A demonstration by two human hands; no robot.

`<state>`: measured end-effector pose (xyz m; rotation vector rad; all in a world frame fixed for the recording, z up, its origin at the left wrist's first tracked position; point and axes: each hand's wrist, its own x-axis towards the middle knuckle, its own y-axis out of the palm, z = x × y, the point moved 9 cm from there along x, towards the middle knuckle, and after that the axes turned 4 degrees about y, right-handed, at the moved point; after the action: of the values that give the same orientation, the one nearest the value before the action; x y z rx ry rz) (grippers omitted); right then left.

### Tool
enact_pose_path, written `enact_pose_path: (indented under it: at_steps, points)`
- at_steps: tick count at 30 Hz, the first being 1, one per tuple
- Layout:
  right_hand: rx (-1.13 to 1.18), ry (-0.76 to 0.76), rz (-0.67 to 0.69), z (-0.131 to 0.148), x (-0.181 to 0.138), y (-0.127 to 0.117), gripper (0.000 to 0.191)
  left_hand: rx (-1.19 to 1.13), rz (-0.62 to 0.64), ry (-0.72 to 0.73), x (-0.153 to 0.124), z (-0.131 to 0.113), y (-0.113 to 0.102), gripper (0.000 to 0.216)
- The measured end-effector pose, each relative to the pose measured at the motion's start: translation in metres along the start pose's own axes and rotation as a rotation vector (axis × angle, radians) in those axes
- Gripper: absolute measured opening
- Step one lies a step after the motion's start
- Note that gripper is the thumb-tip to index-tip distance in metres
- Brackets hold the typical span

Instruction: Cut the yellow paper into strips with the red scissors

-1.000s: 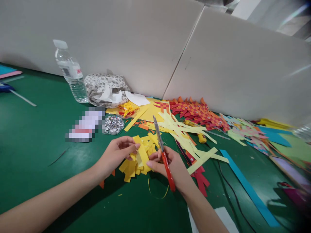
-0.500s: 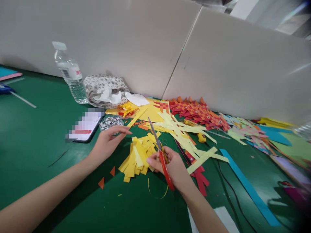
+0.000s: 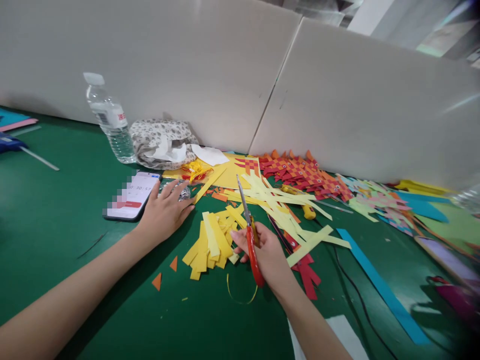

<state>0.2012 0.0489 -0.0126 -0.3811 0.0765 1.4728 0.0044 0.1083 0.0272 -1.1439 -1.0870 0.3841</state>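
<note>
My right hand (image 3: 264, 252) grips red-handled scissors (image 3: 248, 227), blades closed and pointing away from me. Just left of it a heap of yellow paper strips (image 3: 213, 240) lies on the green table (image 3: 67, 200). My left hand (image 3: 167, 210) lies flat with spread fingers, over a small clear dish of googly eyes (image 3: 184, 191) and right beside a phone (image 3: 132, 201). It holds nothing.
A water bottle (image 3: 108, 120) and a patterned cloth pouch (image 3: 161, 142) stand by the white back wall. Pale yellow strips (image 3: 285, 205), woven red-orange paper fish (image 3: 303, 172), pastel fish (image 3: 378, 202), a blue strip (image 3: 378, 285) and a black cable (image 3: 356, 300) lie to the right. Orange triangles (image 3: 157, 281) sit near my left forearm.
My left hand let go of the yellow strips and moved left and away, landing flat over the dish beside the phone. My right hand kept the scissors, shifting slightly.
</note>
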Motion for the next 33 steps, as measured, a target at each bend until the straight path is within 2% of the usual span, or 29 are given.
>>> enact_pose_path:
  at_steps: [6,13,18,21,24,26,28,29,31,33]
  points:
    - [0.01,-0.016,0.011,0.001,0.0,0.0,0.038,-0.03,-0.038,0.004,0.005,-0.002,-0.009,0.023]
    - [0.022,-0.019,0.026,0.002,-0.001,-0.001,0.038,-0.048,0.049,0.022,0.0,-0.003,0.006,0.023]
    - [0.002,-0.006,0.018,0.001,-0.001,0.0,0.038,-0.068,0.044,-0.004,0.0,0.002,0.009,0.02]
    - [0.006,-0.009,0.005,0.001,0.0,-0.001,0.037,-0.131,-0.004,-0.028,0.002,0.004,0.002,0.018]
    - [0.03,-0.004,-0.013,0.0,0.001,-0.003,0.036,-0.343,-0.137,-0.134,0.002,0.01,-0.016,0.017]
    - [0.062,-0.002,-0.035,0.0,0.002,-0.006,0.036,-0.608,-0.22,-0.259,0.0,0.016,-0.025,0.016]
    - [0.104,-0.004,-0.076,0.0,0.004,-0.01,0.038,-0.947,-0.205,-0.437,-0.003,0.022,-0.018,0.018]
    - [0.133,-0.006,-0.099,0.001,0.005,-0.012,0.039,-1.109,-0.175,-0.52,-0.006,0.021,-0.012,0.02]
    - [0.197,-0.011,-0.137,0.003,0.005,-0.015,0.041,-1.353,-0.072,-0.594,-0.007,0.012,-0.001,0.021]
    - [0.263,-0.015,-0.139,0.004,0.006,-0.016,0.042,-1.492,0.085,-0.568,-0.008,-0.003,0.007,0.018]
